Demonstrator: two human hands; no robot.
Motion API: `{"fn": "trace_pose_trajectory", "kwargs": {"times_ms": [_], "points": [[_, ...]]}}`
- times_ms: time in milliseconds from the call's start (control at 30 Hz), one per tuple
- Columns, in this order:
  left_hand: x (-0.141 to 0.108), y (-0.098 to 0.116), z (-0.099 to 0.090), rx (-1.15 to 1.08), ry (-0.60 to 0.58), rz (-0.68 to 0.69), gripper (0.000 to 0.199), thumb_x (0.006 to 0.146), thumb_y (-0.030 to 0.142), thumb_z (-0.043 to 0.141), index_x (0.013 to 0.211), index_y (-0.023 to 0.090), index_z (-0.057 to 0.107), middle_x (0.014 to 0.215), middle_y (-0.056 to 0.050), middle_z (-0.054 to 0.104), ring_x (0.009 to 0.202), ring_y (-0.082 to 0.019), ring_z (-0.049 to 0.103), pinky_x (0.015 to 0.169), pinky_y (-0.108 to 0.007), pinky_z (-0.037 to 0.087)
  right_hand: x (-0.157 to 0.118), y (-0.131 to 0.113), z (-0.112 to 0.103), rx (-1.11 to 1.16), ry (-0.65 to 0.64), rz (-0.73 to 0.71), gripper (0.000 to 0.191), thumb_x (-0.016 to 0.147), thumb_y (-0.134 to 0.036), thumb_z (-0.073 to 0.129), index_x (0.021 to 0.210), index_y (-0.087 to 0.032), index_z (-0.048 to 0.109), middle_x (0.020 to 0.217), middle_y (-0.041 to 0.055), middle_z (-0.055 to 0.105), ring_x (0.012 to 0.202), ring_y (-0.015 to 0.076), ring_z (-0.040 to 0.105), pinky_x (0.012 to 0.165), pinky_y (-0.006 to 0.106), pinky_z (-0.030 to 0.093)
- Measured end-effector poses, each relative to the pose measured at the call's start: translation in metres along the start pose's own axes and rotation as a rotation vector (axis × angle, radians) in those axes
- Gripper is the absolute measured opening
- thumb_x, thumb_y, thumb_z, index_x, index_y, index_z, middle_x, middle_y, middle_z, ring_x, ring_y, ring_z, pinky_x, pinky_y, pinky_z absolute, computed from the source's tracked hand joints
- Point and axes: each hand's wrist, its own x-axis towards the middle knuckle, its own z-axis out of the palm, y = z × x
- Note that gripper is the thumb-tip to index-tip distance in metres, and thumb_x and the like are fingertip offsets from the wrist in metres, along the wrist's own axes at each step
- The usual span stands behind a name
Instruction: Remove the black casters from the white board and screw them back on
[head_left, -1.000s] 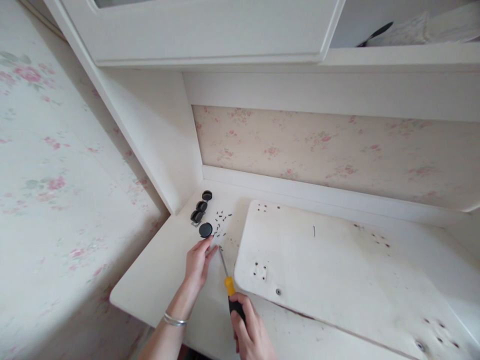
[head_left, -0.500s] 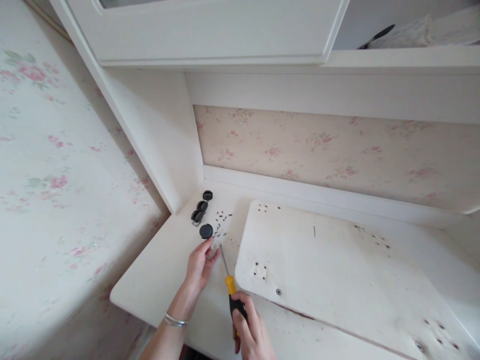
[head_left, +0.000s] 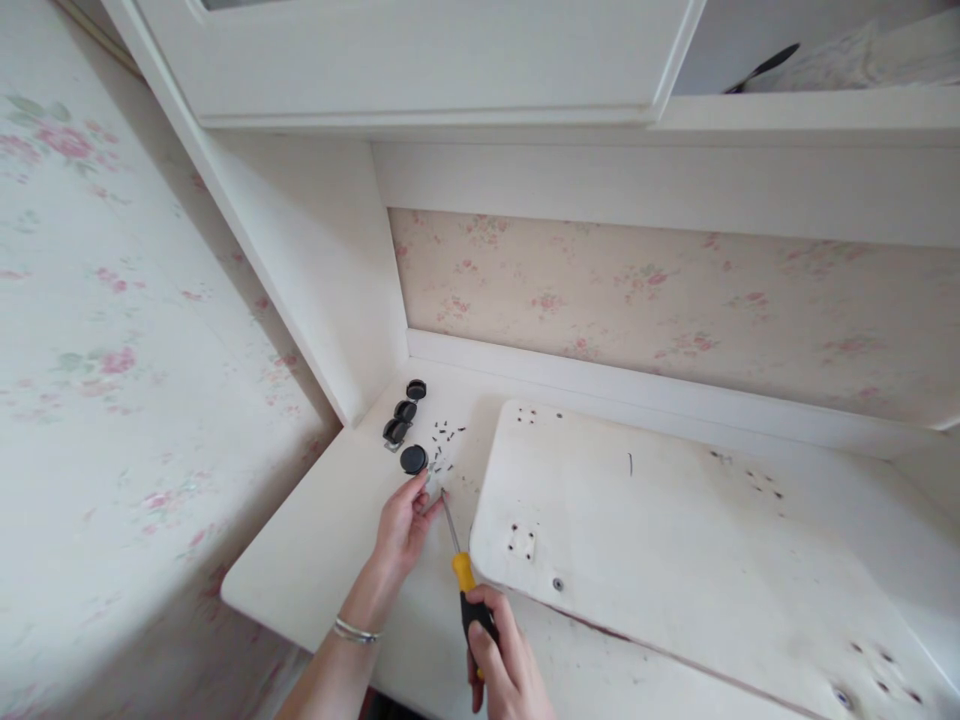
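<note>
My right hand is wrapped round the black and yellow handle of a screwdriver, whose shaft points up and left. Its tip is beside the fingers of my left hand, close above the white desk. The left fingertips come together at the lower edge of a round black caster; what is pinched there is too small to make out. Several small dark screws lie scattered just beyond. Three more black casters stand in a row behind, at the upper left.
A white board with screw holes and rusty marks lies on the desk at the right. Side panel and overhead cabinet frame the desk. A dark-handled object rests on the upper shelf.
Both hands and the screwdriver hold nearly the same pose. The whole view has shifted very slightly.
</note>
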Motion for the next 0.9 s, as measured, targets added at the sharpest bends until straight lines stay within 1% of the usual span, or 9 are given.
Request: {"fn": "trace_pose_trajectory", "kwargs": {"times_ms": [133,267,400,533,667,800,900], "points": [[0.002,0.0,0.0,-0.011,-0.012,-0.004,0.023,0.066,0.022,0.082,0.07,0.015,0.06,0.053,0.007,0.051,0.049,-0.007,0.05,0.081,-0.041,0.058,-0.005,0.0,0.003,-0.014,0.068,-0.008,0.061,0.086,-0.072,0.037,0.115,-0.023,0.057,0.059,-0.0041,0.049,0.048,0.0129,0.047,0.048,0.024,0.043],[0.004,-0.001,0.0,-0.017,-0.009,-0.007,0.02,0.068,0.02,0.08,0.069,0.015,0.06,0.053,0.007,0.051,0.049,-0.007,0.051,0.083,-0.04,0.058,-0.009,0.0,0.002,-0.054,0.097,-0.019,0.061,0.085,-0.073,0.038,0.114,-0.024,0.058,0.06,-0.003,0.052,0.05,0.0137,0.05,0.05,0.024,0.044],[0.006,-0.001,-0.001,-0.025,-0.003,-0.01,0.019,0.07,0.019,0.079,0.071,0.015,0.06,0.053,0.007,0.051,0.048,-0.006,0.05,0.083,-0.039,0.058,-0.011,0.002,0.002,-0.058,0.09,0.0,0.066,0.084,-0.077,0.036,0.116,-0.024,0.058,0.059,-0.0025,0.052,0.051,0.0147,0.051,0.049,0.025,0.043],[0.006,0.0,-0.002,-0.028,-0.003,0.0,0.019,0.07,0.018,0.079,0.071,0.015,0.06,0.053,0.007,0.05,0.05,-0.007,0.051,0.081,-0.037,0.059,-0.01,0.005,0.003,-0.079,0.096,-0.006,0.068,0.082,-0.079,0.035,0.114,-0.025,0.06,0.059,-0.0021,0.053,0.051,0.0154,0.051,0.047,0.025,0.042],[0.008,0.004,-0.005,-0.034,0.015,0.023,0.016,0.071,0.015,0.078,0.072,0.015,0.062,0.056,0.006,0.055,0.052,-0.007,0.054,0.083,-0.036,0.059,-0.008,0.009,0.002,-0.083,0.117,-0.018,0.068,0.081,-0.08,0.035,0.112,-0.026,0.06,0.059,-0.0021,0.054,0.05,0.0154,0.052,0.046,0.025,0.042],[0.006,0.007,-0.006,-0.027,0.026,0.031,0.016,0.07,0.014,0.078,0.074,0.015,0.063,0.056,0.006,0.055,0.049,-0.006,0.052,0.084,-0.038,0.059,-0.007,0.01,0.0,-0.091,0.083,-0.016,0.065,0.082,-0.078,0.036,0.113,-0.026,0.059,0.059,-0.0024,0.054,0.049,0.015,0.051,0.043,0.024,0.04],[0.001,0.006,-0.005,-0.004,0.024,0.014,0.017,0.068,0.016,0.079,0.071,0.014,0.063,0.054,0.006,0.055,0.048,-0.007,0.051,0.082,-0.042,0.06,-0.007,0.011,0.002,-0.121,0.107,-0.014,0.065,0.083,-0.078,0.034,0.114,-0.027,0.059,0.06,-0.0024,0.054,0.05,0.0154,0.052,0.046,0.025,0.042]]}}
